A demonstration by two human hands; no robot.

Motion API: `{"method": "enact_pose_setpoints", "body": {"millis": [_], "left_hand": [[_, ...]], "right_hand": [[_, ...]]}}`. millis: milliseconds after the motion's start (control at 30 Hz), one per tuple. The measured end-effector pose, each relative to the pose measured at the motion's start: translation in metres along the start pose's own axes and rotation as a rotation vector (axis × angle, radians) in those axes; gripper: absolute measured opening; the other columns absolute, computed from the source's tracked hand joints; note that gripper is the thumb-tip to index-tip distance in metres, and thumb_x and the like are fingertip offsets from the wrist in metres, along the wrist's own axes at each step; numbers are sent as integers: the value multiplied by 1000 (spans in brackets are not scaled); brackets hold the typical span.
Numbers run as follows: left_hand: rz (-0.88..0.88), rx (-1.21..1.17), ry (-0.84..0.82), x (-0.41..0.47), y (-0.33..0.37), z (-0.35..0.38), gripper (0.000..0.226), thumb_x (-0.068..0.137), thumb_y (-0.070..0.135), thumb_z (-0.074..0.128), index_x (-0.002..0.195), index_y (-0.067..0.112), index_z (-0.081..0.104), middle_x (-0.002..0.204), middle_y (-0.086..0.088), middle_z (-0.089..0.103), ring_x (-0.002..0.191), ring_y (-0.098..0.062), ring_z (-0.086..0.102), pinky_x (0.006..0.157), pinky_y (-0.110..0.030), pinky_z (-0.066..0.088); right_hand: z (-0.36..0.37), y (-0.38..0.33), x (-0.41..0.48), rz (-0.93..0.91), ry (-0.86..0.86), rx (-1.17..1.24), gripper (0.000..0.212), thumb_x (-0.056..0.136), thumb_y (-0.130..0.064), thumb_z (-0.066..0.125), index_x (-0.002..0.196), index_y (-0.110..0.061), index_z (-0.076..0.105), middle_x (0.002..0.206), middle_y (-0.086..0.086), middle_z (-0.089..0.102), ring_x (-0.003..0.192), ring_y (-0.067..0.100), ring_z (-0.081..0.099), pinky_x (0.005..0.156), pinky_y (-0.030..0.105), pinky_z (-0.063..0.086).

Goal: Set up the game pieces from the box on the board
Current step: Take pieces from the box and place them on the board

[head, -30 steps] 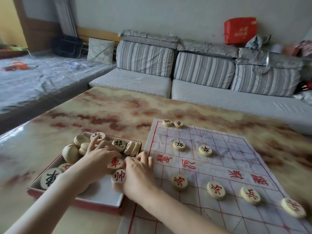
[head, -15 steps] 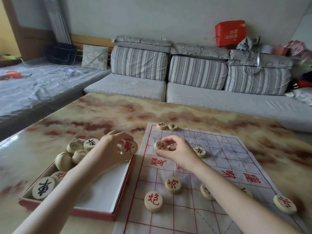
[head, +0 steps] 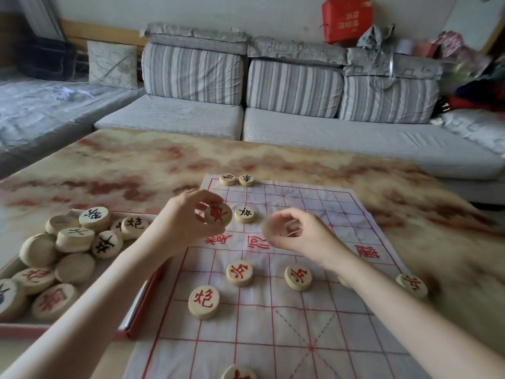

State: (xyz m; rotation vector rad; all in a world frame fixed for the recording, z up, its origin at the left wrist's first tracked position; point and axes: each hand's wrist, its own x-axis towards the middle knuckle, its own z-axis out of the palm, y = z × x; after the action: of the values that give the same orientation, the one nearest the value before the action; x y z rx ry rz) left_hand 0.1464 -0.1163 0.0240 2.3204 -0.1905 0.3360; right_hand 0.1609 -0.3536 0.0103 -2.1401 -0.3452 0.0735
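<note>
Since half a second ago, the left hand (head: 188, 214) has come off the box (head: 136, 321) and out over the board's (head: 341, 324) left edge, carrying its red-marked piece (head: 218, 213). The right hand (head: 289, 233) has shifted right toward mid-board.

Left hand is pinching that piece between thumb and fingers, face toward the camera, holding it above the board just beside a black-marked piece (head: 244, 213) already down. Right hand is blurred; fingers are curling inward, but I cannot tell if it's holding anything.

Step in hand: placing pieces, roughly midway. Red pieces are sitting in a near row, plus a red cannon (head: 203, 301); two black ones are at the far edge. A pile is waiting in the box on the counter (head: 136, 165).

Next move, as I'm judging it: a red piece probably belongs on the near half, so the left hand should be bringing it toward the person, setting it flat on a line crossing and clearing neighbours.
</note>
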Motion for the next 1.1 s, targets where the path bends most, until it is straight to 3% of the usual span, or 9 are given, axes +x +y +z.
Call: {"method": "enact_pose_setpoints", "body": {"millis": [100, 167, 300, 500, 733, 933, 1100], "left_hand": [[-12, -18, -26, -15, 7, 5, 48, 60, 12, 83, 104, 20, 65, 93, 3, 63, 76, -10, 60, 65, -3, 45], [-23, -20, -43, -25, 12, 9, 48, 60, 14, 83, 103, 21, 65, 93, 4, 63, 76, -7, 60, 61, 3, 40], [-15, -32, -90, -51, 20, 19, 49, 58, 17, 84, 101, 26, 64, 92, 7, 64, 75, 0, 61, 62, -1, 42], [31, -137, -115, -88, 30, 27, 49, 58, 13, 84, 99, 29, 63, 95, 7, 64, 78, -5, 64, 66, -2, 48], [39, -134, -104, -118, 35, 14, 50, 61, 13, 82, 105, 24, 62, 97, 10, 63, 83, -5, 63, 70, -8, 52], [-13, -44, -74, -150, 22, 0, 53, 59, 13, 83, 107, 23, 63, 98, 5, 65, 81, -2, 64, 68, 0, 47], [-42, -33, -60, -173, 8, -10, 52, 60, 15, 83, 106, 26, 63, 99, 4, 67, 83, -8, 66, 71, -11, 52]], "right_hand": [[-5, 2, -35, 0, -41, -50, 42, 69, -33, 79, 106, -33, 59, 102, -13, 63, 89, 1, 58, 79, 17, 47], [-7, 4, -63, -7, -50, -81, 44, 68, -35, 79, 108, -34, 59, 99, -16, 61, 88, -3, 57, 78, 12, 46], [-7, 13, -121, -17, -94, -160, 48, 69, -43, 75, 111, -39, 55, 106, -24, 57, 98, -12, 52, 82, 5, 42], [-5, 18, -176, -16, -67, -198, 48, 69, -45, 74, 111, -45, 50, 110, -28, 54, 105, -14, 48, 84, 1, 37], [1, 16, -204, -12, -64, -221, 51, 71, -44, 72, 114, -48, 46, 111, -30, 52, 107, -13, 47, 80, 0, 40], [11, 17, -213, -46, -39, -328, 55, 73, -43, 70, 119, -49, 41, 113, -33, 47, 108, -17, 42, 77, -1, 39], [17, 18, -209, -54, -3, -355, 56, 74, -39, 70, 123, -43, 43, 112, -29, 48, 105, -10, 47, 82, 2, 38]]}}
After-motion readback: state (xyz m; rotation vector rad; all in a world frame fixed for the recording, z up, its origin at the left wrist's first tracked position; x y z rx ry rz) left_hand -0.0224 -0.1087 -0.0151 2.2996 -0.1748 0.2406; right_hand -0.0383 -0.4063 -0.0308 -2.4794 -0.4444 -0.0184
